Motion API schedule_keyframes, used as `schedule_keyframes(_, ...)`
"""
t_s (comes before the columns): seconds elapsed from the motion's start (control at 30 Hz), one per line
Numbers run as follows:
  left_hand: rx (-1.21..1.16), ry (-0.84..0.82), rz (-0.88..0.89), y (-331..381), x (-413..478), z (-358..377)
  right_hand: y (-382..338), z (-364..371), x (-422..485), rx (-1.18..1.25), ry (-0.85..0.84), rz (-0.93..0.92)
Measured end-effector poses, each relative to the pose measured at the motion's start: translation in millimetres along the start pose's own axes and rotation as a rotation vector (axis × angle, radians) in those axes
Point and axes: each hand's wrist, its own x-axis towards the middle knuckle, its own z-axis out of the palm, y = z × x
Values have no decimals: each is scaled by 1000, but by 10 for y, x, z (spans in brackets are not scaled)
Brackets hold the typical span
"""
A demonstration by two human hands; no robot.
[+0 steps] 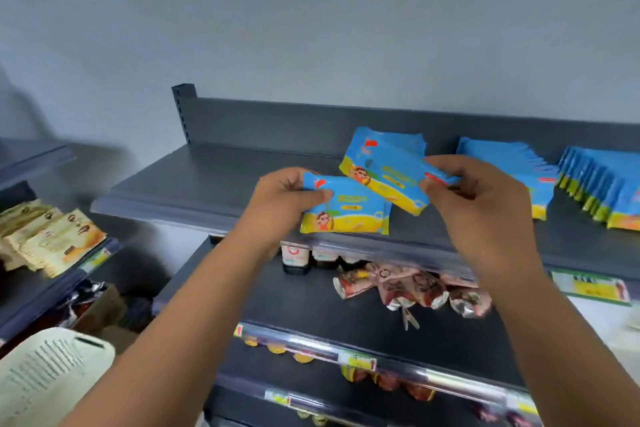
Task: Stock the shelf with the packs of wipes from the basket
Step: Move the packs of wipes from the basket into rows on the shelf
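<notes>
Hands grip wipes packs above shelf: left hand one, right hand several.

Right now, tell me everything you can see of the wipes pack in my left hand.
The pack is a flat, glossy soft-plastic pouch, blue above and yellow below, with a cartoon figure, a red mark at its top corner and blurred lettering. The left hand pinches its left edge, thumb across the front, holding it face-up at the front edge of the top shelf. Whether it rests on the shelf or touches the neighbouring pack is unclear.
</notes>
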Motion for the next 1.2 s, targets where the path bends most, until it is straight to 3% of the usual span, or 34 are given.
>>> schedule_keyframes(0.17, -72, 1, 24, 81, 267, 699, 253, -616, 281, -34, 60, 13)
schedule_keyframes(0.33, -1, -47, 73, -6, 515, 1067, 440, -820, 431, -70, 88, 24)
schedule_keyframes(0.57, 213, -64, 118, -111, 869, 1165, 755, -988, 440, -106, 101, 50)
schedule_keyframes(0.8, 289, 97, 129, -337, 1150, 999, 977, -1029, 502, -124, 51, 59)
schedule_keyframes(1.2, 859, 155, 543, -485, 1261, 980, 1172, -921, 530, -181, -56, 3)
